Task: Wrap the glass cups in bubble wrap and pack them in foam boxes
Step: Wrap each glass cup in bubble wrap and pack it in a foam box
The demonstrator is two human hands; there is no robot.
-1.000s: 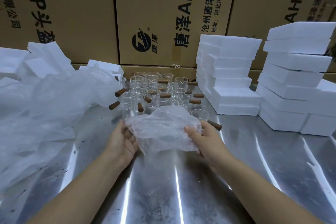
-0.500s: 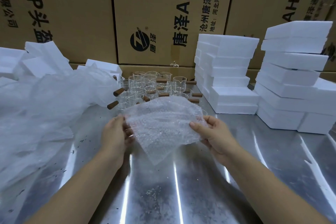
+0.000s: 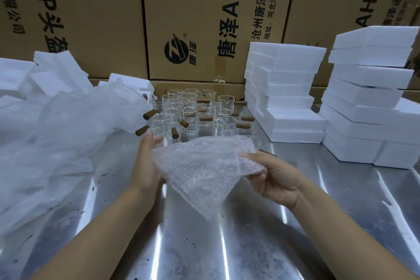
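A sheet of bubble wrap [image 3: 204, 166] hangs spread above the metal table [image 3: 250, 245], one corner pointing down. My right hand [image 3: 275, 177] pinches its right edge, thumb on top and fingers underneath. My left hand [image 3: 147, 159] is at the sheet's left edge with its fingers straight, the tips close to the nearest glass cups; the wrap covers its thumb side. Several clear glass cups [image 3: 188, 109] with short brown wooden handles stand grouped just beyond the sheet. White foam boxes [image 3: 286, 88] are stacked to the right of the cups.
A second, taller stack of foam boxes [image 3: 372, 98] stands at the far right. A big loose pile of bubble wrap [image 3: 56, 132] fills the left side, with foam pieces [image 3: 52, 70] behind it. Large cardboard cartons [image 3: 204, 18] wall off the back.
The bubble wrap sheet has been lifted and spread wider. My left hand's fingers have straightened and reached up toward the cups. My right hand has shifted right along the sheet's edge.
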